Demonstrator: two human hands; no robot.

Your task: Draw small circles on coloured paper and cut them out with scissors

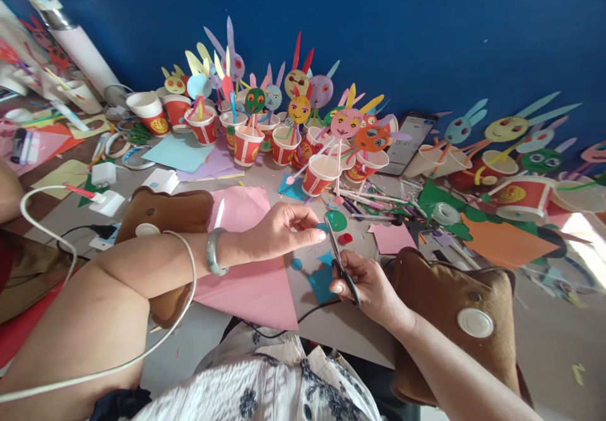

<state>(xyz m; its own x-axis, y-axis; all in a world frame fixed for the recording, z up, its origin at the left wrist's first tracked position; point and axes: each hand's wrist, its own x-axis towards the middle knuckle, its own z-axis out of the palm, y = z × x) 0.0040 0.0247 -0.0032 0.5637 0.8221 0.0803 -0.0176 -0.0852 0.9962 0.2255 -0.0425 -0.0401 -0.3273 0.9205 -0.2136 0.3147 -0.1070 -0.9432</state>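
My left hand pinches a small piece of blue paper between thumb and fingers. In my right hand is a pair of black-handled scissors, its blades pointing up beside the blue piece. Whether the blades touch the paper I cannot tell. Just beyond them lies a green paper disc, with a small red round thing close by. Below my hands a blue paper sheet with cut edges rests on the table, and a small blue paper circle lies left of it.
Paper cups holding paper rabbit-faced figures line the blue wall. A phone leans among them. Pink paper lies under my left forearm. Brown cushions flank me, and a white cable crosses my left arm. Pens and scraps lie at right.
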